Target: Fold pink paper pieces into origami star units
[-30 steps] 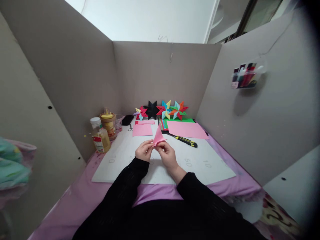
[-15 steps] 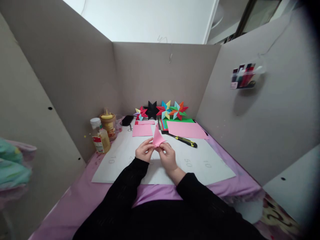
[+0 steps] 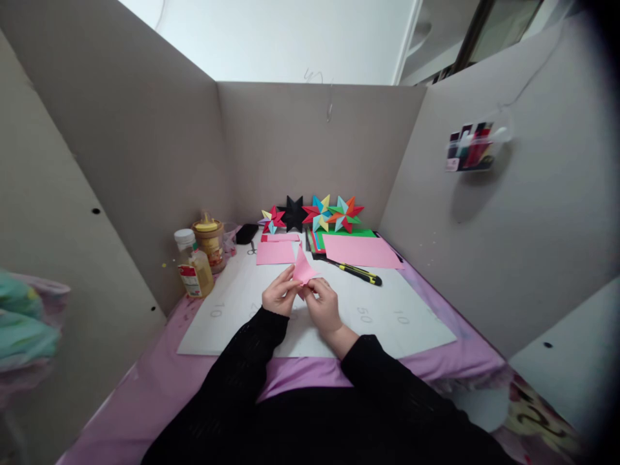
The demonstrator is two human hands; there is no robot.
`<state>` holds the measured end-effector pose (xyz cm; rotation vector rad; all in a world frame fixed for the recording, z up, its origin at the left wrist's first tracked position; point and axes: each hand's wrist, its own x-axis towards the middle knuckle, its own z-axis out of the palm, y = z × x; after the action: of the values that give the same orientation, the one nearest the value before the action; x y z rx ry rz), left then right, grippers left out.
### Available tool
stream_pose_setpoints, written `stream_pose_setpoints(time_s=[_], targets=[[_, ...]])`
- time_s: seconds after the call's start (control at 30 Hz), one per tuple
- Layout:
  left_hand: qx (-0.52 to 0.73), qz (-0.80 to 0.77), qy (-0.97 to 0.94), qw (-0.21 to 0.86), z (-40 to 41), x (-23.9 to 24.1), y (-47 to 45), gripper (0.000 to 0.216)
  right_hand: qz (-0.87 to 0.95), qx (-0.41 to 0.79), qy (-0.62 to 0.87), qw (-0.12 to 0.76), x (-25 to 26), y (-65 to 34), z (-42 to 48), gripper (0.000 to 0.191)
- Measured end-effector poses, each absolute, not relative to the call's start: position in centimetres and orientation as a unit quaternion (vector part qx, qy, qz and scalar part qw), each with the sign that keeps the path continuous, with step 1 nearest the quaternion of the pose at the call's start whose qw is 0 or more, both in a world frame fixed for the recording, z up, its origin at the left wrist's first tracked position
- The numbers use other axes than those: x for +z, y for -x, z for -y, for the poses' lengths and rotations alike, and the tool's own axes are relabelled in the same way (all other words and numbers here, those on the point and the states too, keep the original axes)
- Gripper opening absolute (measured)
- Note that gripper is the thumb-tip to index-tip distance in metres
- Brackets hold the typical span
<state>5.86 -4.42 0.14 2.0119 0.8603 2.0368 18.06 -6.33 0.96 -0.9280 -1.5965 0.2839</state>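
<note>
White wall (image 3: pixel 290 39): brightest, 12 o'clock.
Right panel (image 3: pixel 537 213): stretched, fading black toward 3 o'clock.
Hanging pouch (image 3: pixel 472 147): blurry at 2 o'clock, soft shadow below.
Folded pink paper (image 3: pixel 303 268): evenly lit, creases indistinct.

Everything is taken in here from the wearer's head, forward and steeply down, with black sleeves (image 3: pixel 232 368) caught closest, spread along the bottom edge. Just below centre, the left hand (image 3: pixel 278 294) and right hand (image 3: pixel 323 307) are seen from above and behind, at middle range. Under them a white board (image 3: pixel 411 297) is looked across from its near edge. Farther off, at mid-frame, the back panel (image 3: pixel 320 142) is faced nearly square-on. And it's a wide one: the left panel (image 3: pixel 159 142) and right panel (image 3: pixel 533 232) are swept in slantwise, while the far right edge is lost to darkness.
</note>
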Motion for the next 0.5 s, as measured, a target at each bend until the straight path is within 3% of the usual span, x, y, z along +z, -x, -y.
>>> stream_pose_setpoints(time_s=[0.5], targets=[[0.669,-0.281,-0.679,0.111,5.06,0.85,-6.18,0.009,0.698,0.111,0.4,0.583,0.79,-17.87,6.47,0.014]])
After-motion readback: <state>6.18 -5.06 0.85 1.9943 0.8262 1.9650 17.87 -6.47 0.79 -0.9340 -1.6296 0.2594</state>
